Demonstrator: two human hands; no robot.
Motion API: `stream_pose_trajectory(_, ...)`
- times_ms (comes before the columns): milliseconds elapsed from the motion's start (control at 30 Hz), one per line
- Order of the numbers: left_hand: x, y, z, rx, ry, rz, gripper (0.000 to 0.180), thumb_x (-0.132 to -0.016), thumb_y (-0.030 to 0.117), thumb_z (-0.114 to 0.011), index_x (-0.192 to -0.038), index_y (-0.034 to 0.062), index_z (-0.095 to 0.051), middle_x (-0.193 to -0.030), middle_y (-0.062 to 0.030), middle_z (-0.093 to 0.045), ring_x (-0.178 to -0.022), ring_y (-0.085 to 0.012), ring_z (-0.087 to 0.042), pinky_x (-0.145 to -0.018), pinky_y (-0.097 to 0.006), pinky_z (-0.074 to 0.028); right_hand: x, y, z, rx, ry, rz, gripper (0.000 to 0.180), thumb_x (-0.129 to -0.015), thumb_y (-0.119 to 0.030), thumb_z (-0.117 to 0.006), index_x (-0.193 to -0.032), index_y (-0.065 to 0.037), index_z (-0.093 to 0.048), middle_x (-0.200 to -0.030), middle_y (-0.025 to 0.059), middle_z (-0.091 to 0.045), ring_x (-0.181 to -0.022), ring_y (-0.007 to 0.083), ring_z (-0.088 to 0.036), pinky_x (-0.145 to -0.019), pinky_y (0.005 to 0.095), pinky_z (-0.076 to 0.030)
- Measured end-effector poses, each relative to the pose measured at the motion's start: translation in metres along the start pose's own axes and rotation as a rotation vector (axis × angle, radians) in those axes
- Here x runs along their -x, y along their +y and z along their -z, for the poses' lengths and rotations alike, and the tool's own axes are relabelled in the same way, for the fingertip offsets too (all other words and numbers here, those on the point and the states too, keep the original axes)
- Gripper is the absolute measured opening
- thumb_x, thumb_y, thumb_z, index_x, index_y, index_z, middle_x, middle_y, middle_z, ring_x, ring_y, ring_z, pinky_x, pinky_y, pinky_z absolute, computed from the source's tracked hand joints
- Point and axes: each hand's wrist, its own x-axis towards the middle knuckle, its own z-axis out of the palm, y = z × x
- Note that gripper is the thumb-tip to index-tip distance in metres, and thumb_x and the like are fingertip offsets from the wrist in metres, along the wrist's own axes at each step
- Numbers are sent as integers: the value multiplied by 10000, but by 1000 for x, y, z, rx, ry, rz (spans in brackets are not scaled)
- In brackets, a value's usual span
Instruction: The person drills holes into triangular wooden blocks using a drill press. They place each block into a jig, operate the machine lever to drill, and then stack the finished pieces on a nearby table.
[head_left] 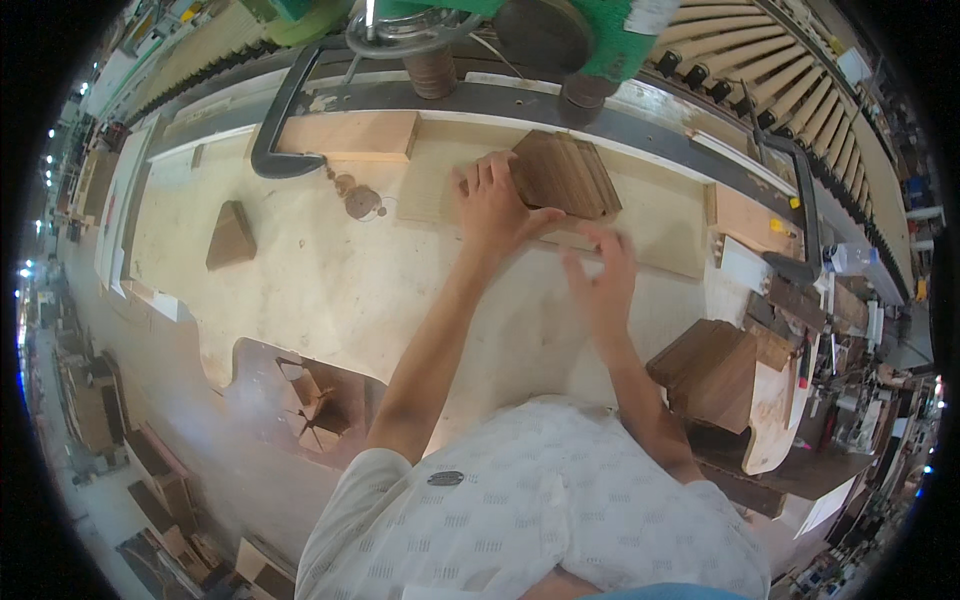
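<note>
Brown wooden block (568, 178) — long axis pointing lower right; left hand (492, 210), grip spread, touches it — right hand (606, 282), grip apart.

shirt (560, 490): whitish, clustered grey dashes | left sleeve (365, 490): short | oval mark (445, 479): dark, left side | left hand (492, 208), right hand (606, 280): bare

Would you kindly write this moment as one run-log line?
left hand: spread at brown wooden piece; right hand: open, nearby, blurred; brown wooden piece: on pale board
</note>
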Motion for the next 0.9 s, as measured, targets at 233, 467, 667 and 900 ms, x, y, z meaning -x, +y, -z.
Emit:
stream_pose_trajectory(233, -6, 0, 0, 51, 17, -8, 971, -503, 617, -944, -1262, 135, -578, -1297, -80, -594, -1291, -314, -532, -1158, -596, -240, -24, -103, 204, -526, -1200, 387, 358, -829, -226, -826, -1089, 1, -732, -873, 138, -717, -742, 271, -669, -705, 336, -520)
stream_pose_trajectory(467, -1, -3, 1, 117, 91, -57, 746, -530, 565, -940, -1125, 189, -693, -1287, -103, -591, -1296, -324, -527, -1223, -646, -154, -271, -65, 281, -356, 175, 109, 298, -1098, -328, -529, -1163, -67, -658, -1149, 85, -686, -1109, 159, -629, -899, 353, -496)
stream_pose_trajectory(667, 1, -8, 16, 37, 38, -23, 697, -577, 592, -901, -1130, 200, -736, -1324, -127, -578, -1314, -324, -519, -1227, -650, -146, -392, -7, 234, -764, 174, -49, 285, -1064, -303, -586, -1134, -53, -704, -1066, 101, -713, -981, 194, -665, -813, 397, -518)
stream_pose_trajectory(900, -1, 2, 11, 104, -12, -73, 692, -590, 613, -886, -1123, 197, -740, -1322, -128, -575, -1318, -326, -514, -1228, -642, -153, -366, -5, 245, -670, 290, 32, 278, -1050, -295, -593, -1087, -39, -696, -966, 105, -670, -863, 214, -603, -746, 409, -490)
